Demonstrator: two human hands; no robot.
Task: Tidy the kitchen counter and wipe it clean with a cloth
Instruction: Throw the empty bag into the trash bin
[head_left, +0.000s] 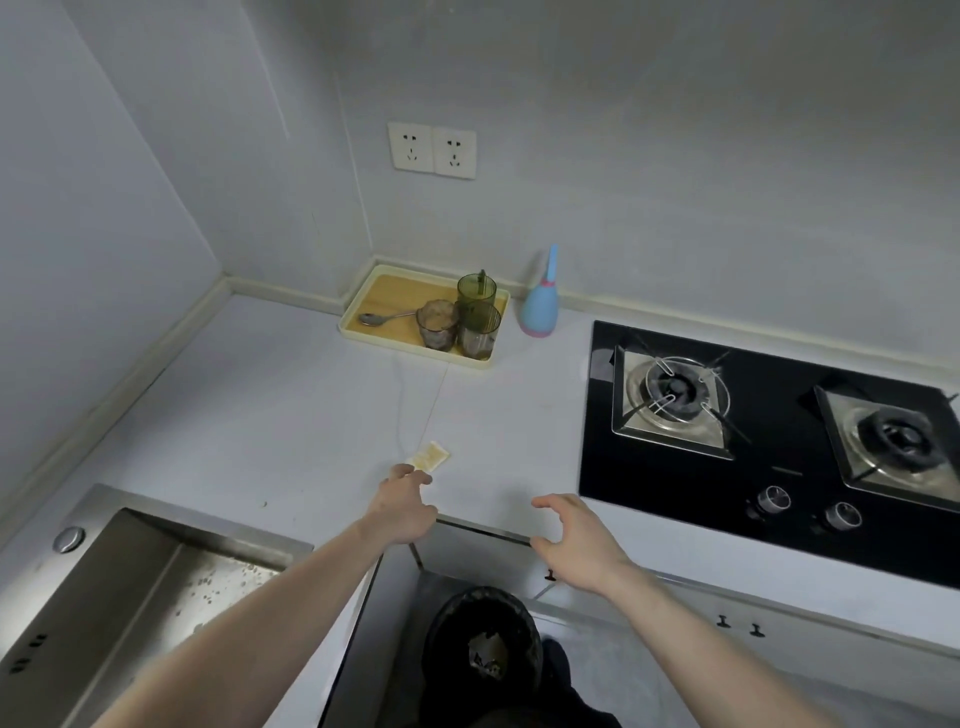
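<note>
A small yellowish wrapper (431, 456) lies on the pale grey counter (291, 405) near its front edge. My left hand (405, 506) reaches over the counter edge, and its fingertips touch the wrapper's near end. My right hand (574, 535) hovers open at the counter's front edge, fingers spread, holding nothing. At the back stands a cream tray (358, 318) with a spoon (382, 317), a clear glass (437, 323) and two green cups (477, 312). No cloth is in view.
A blue squeeze bottle (540, 304) stands right of the tray. A black gas hob (769, 436) fills the right side, a steel sink (156, 587) the lower left. A black-lined bin (483, 649) sits on the floor below. Two wall sockets (432, 150) are above.
</note>
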